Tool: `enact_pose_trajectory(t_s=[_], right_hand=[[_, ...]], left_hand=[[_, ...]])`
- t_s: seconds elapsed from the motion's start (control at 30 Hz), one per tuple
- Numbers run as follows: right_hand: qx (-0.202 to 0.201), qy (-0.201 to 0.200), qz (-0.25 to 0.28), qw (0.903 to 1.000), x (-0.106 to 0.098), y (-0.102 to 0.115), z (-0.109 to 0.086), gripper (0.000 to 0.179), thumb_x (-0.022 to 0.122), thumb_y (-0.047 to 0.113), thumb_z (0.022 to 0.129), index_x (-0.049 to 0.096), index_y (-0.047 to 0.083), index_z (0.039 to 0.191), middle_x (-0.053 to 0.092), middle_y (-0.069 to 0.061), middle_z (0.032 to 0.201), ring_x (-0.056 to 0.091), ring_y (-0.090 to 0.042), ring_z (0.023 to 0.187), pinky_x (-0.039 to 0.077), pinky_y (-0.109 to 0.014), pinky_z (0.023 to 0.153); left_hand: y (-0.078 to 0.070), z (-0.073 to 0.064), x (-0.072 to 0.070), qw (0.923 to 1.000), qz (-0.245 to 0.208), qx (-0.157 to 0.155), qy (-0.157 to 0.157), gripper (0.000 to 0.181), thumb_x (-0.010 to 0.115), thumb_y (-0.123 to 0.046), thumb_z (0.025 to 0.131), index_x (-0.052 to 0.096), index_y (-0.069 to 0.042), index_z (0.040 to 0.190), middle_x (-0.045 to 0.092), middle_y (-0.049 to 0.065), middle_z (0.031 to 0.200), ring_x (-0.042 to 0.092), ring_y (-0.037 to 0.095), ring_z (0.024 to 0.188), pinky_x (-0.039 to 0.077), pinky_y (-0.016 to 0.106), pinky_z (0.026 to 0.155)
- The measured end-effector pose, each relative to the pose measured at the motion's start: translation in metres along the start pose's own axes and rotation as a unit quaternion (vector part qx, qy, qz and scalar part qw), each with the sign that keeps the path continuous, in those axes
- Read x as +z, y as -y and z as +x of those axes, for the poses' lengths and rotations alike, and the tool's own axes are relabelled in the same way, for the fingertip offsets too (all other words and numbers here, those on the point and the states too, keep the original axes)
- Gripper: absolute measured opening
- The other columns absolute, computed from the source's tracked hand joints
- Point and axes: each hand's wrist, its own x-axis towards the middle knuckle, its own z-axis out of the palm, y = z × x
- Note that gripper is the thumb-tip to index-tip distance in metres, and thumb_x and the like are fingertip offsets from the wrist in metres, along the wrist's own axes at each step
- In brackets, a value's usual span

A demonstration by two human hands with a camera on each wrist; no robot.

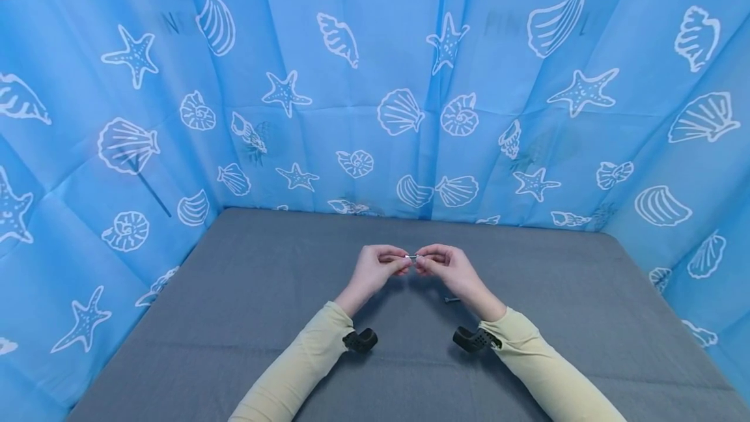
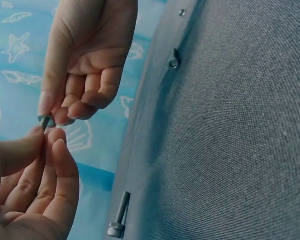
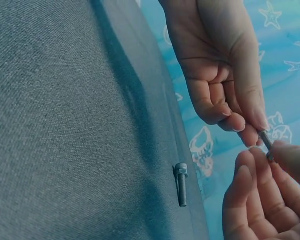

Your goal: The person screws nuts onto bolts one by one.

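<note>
Both hands are raised over the grey table, fingertips meeting at a small metal bolt (image 3: 266, 140). My left hand (image 1: 377, 268) pinches one end of the threaded shank between thumb and fingers. From the other side, my right hand (image 1: 450, 267) pinches the wider end, where a dark rim shows at the fingertips in the left wrist view. Its remaining fingers are loosely bent. The fingertips hide part of this bolt. On the table near the right wrist lies another bolt (image 1: 452, 299).
In the left wrist view, a bolt with a nut near its head (image 2: 118, 222) lies at the lower edge, and a small nut (image 2: 182, 12) sits at the top. A grey cloth covers the table (image 1: 263, 318). Behind it hangs a blue shell-print curtain (image 1: 363, 83).
</note>
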Motion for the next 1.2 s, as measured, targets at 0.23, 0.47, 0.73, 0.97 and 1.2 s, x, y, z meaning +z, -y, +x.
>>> enact_pose_trajectory(t_s=[0.23, 0.47, 0.73, 0.97, 1.2], right_hand=[[0.006, -0.001, -0.023, 0.9997, 0.0004, 0.0029, -0.0010, 0.029, 0.063, 0.014, 0.095, 0.059, -0.007, 0.114, 0.065, -0.026, 0.102, 0.066, -0.032, 0.093, 0.054, -0.046, 0.082], [-0.006, -0.005, -0.010, 0.9999, -0.0002, 0.0031, -0.0011, 0.028, 0.064, 0.009, 0.093, 0.060, -0.010, 0.112, 0.065, -0.024, 0.103, 0.063, -0.039, 0.099, 0.054, -0.043, 0.084], [0.011, 0.005, -0.026, 0.9996, 0.0003, 0.0043, -0.0024, 0.035, 0.059, 0.019, 0.097, 0.057, -0.009, 0.118, 0.064, -0.028, 0.104, 0.065, -0.036, 0.096, 0.053, -0.048, 0.084], [0.011, 0.014, 0.001, 0.9998, 0.0011, 0.0032, -0.0017, 0.030, 0.061, 0.013, 0.095, 0.059, -0.010, 0.115, 0.065, -0.026, 0.104, 0.066, -0.032, 0.096, 0.051, -0.051, 0.086], [0.039, 0.022, 0.008, 0.9990, 0.0016, 0.0022, -0.0004, 0.038, 0.055, 0.022, 0.099, 0.056, -0.011, 0.116, 0.067, -0.021, 0.099, 0.066, -0.028, 0.090, 0.052, -0.052, 0.084]], left_hand=[[-0.0040, -0.0008, -0.0007, 0.9999, 0.013, 0.005, -0.009, 0.011, 0.070, -0.010, 0.088, 0.072, -0.002, 0.094, 0.072, 0.005, 0.081, 0.069, 0.016, 0.072, 0.057, 0.045, 0.073], [-0.0030, -0.0009, -0.0015, 0.9999, 0.005, -0.002, -0.009, 0.010, 0.071, -0.010, 0.087, 0.073, -0.002, 0.093, 0.072, 0.005, 0.081, 0.070, 0.017, 0.074, 0.057, 0.046, 0.075], [-0.0020, -0.0016, -0.0032, 0.9997, 0.022, 0.008, -0.007, 0.012, 0.073, -0.014, 0.086, 0.074, -0.003, 0.092, 0.072, 0.005, 0.083, 0.069, 0.016, 0.074, 0.057, 0.047, 0.075], [-0.0017, -0.0004, -0.0033, 0.9997, 0.023, 0.006, -0.003, 0.011, 0.072, -0.013, 0.086, 0.074, -0.004, 0.092, 0.072, 0.004, 0.083, 0.069, 0.016, 0.073, 0.056, 0.048, 0.075], [0.0001, -0.0001, -0.0025, 0.9996, 0.026, 0.001, -0.006, 0.012, 0.073, -0.014, 0.086, 0.074, -0.004, 0.092, 0.072, 0.004, 0.083, 0.069, 0.015, 0.073, 0.057, 0.045, 0.075]])
